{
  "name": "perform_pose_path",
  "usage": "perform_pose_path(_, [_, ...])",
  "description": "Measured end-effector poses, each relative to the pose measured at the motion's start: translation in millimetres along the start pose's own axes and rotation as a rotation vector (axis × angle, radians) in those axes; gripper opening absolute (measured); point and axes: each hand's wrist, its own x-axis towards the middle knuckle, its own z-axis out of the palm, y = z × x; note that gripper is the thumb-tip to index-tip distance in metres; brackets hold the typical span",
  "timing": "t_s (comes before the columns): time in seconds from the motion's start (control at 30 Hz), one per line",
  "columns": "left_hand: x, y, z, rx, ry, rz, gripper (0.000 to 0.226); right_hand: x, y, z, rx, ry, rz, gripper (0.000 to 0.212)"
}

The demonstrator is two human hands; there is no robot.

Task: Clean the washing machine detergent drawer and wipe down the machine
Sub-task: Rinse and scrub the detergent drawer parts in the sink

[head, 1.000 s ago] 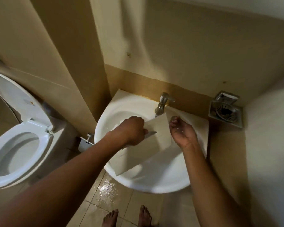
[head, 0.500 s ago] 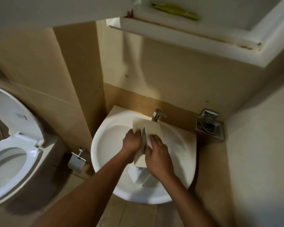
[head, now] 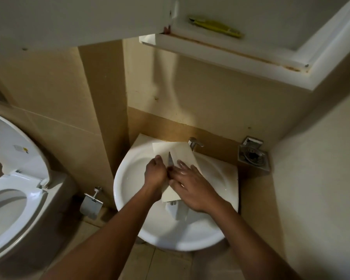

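Head view: a bathroom seen from above, with the white sink (head: 127, 201) in the middle of the picture.
Detergent drawer (head: 183, 153): a cream-white piece held over the sink bowl, tilted, its far end just below the faucet (head: 194, 142) and its near end over the middle of the bowl.
Drawer detail: a narrow dark slit shows on its face between the two hands; what it is cannot be told.
Left hand (head: 156, 172): over the left half of the sink, fingers curled round the drawer's left edge, grasping it.
Right hand (head: 192, 186): over the middle of the sink, released, its fingers straight and spread, lying flat on the drawer's face.
Below the drawer: a blurred white part hangs toward the sink's near side; its shape is unclear.
Toilet (head: 12, 209): well to the left of the sink, lid up, seat down.
Paper holder (head: 91, 205): metal, on the wall just left of the sink, low down.
Metal dish (head: 252, 156): on the wall just right of the sink, near the faucet.
Cabinet (head: 230, 55): white, above the sink, its frame stained along one edge.
Yellow object (head: 214, 28): lies inside the cabinet, above the sink.
Floor (head: 166, 265): tiled, beneath the sink.
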Motion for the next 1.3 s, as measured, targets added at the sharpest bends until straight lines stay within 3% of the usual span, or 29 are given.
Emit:
perform_pose_path(0.07, [4, 1, -6, 0.035, 0.043, -0.027, 0.051, -25, 3, 2, 0.267, 0.246, 0.059, 0.04])
perform_pose_path(0.13, [8, 0, -15, -0.029, 0.04, -0.123, 0.051, -45, 15, 8, 0.466, 0.616, 0.26, 0.036])
perform_pose_path(0.2, [10, -3, -28, -0.125, 0.02, -0.257, 0.051, -60, 28, 18, 0.59, 0.743, 0.496, 0.037])
perform_pose_path(0.3, [11, -14, -50, -0.274, -0.054, -0.337, 0.044, -77, 42, 43, 0.617, 0.432, 0.592, 0.039])
perform_pose_path(0.37, [12, -26, -62, -0.393, -0.125, -0.372, 0.043, -80, 41, 48, 0.673, 0.32, 0.663, 0.031])
perform_pose_path(0.47, [14, -43, -73, -0.468, -0.172, -0.448, 0.05, -80, 41, 40, 0.845, 0.279, 0.826, 0.056])
perform_pose_path(0.57, [13, -51, -75, -0.56, -0.212, -0.495, 0.037, -79, 42, 32, 1.37, 0.293, 1.01, 0.06])
perform_pose_path(0.63, [10, -55, -70, -0.614, -0.258, -0.503, 0.023, -80, 43, 27, 1.681, 0.365, 1.054, 0.062])
perform_pose_path(0.73, [7, -61, -62, -0.693, -0.329, -0.529, 0.018, -85, 42, 20, 1.92, 0.401, 1.037, 0.067])
perform_pose_path(0.87, [4, -71, -61, -0.887, -0.455, -0.684, 0.026, -89, 37, 12, 1.957, 0.372, 1.012, 0.078])
perform_pose_path(1.0, [6, -91, -66, -0.878, -0.49, -0.831, 0.038, -85, 30, 6, 1.938, 0.324, 1.022, 0.064])
perform_pose_path(1.3, [4, -112, -64, -1.138, -0.225, -0.829, 0.067, -71, 8, 16, 1.825, 0.544, 1.123, 0.037])
